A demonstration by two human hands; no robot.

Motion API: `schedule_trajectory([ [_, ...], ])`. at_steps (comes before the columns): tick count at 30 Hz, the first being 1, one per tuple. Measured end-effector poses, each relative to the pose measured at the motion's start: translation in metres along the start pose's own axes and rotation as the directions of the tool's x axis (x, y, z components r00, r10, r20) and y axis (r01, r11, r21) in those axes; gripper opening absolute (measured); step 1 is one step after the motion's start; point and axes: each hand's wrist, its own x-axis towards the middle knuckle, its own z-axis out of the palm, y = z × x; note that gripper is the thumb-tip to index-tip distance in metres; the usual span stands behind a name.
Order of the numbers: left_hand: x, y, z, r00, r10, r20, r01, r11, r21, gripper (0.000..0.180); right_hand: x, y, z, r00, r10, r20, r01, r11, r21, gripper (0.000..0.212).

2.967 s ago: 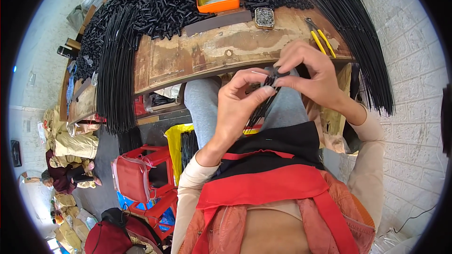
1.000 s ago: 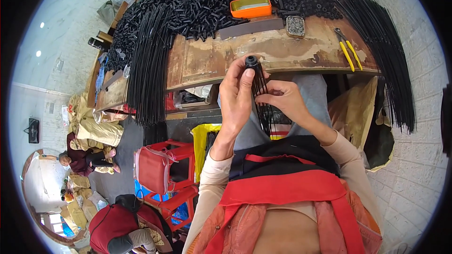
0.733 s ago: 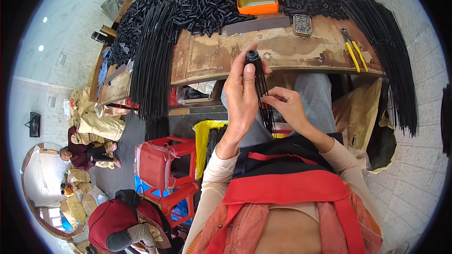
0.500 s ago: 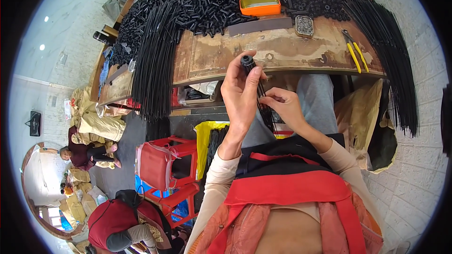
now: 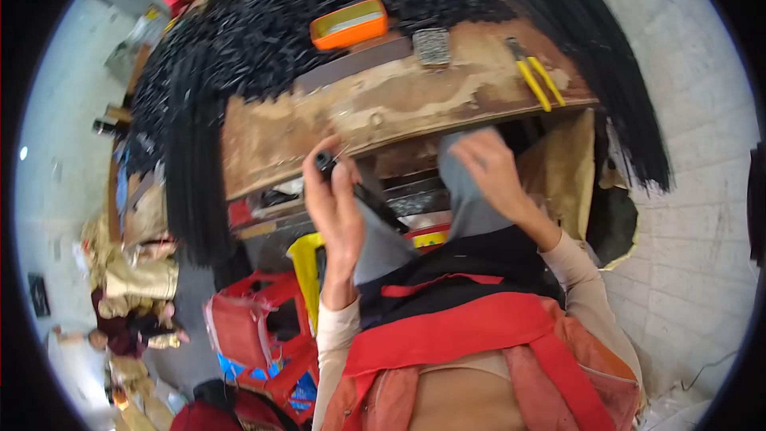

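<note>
My left hand is closed around a black tubular part, its round hollow end facing up between thumb and fingers. Thin black rods run from it down over my lap. My right hand is apart from it, above my right knee; motion smears its fingers, so whether they hold anything is unclear. On the wooden table ahead lie yellow-handled pliers. Beside them are a small box of tiny metal pieces, a dark flat strip and an orange tin.
Black tubular pieces heap the table's far side. Long black rod bundles hang over its left and right ends. A red stool stands at my left. Other people are at the far left, lower left and behind the heap.
My right hand has left the rods and moved away to the right. The left hand still grips the black part. The whole view has shifted and tilted.
</note>
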Motion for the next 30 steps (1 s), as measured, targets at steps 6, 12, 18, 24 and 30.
schedule_trajectory([
  [6,0.013,-0.003,0.004,0.881,-0.096,0.464,0.224,0.947,-0.23,0.027,0.062,0.094,-0.081,0.96,0.059,-0.273,-0.25,0.618,-0.745,0.06],
  [12,0.002,-0.002,0.014,0.884,-0.159,0.439,0.368,0.815,-0.447,0.03,0.073,0.129,-0.088,0.976,-0.061,-0.207,-0.116,0.662,-0.74,0.042],
  [18,-0.009,0.013,0.0,0.899,-0.258,0.354,0.368,0.883,-0.29,0.028,0.035,0.02,-0.076,0.84,0.402,0.364,-0.533,0.489,0.69,0.026],
  [24,-0.019,0.02,0.0,0.925,-0.243,0.292,0.337,0.879,-0.337,0.02,0.009,-0.055,-0.05,0.878,-0.035,0.477,-0.036,0.99,0.139,0.033],
  [30,-0.028,0.029,-0.009,0.916,-0.169,0.364,0.267,0.933,-0.24,0.031,0.015,-0.102,-0.057,0.914,-0.172,0.368,0.208,0.976,-0.062,0.06],
])
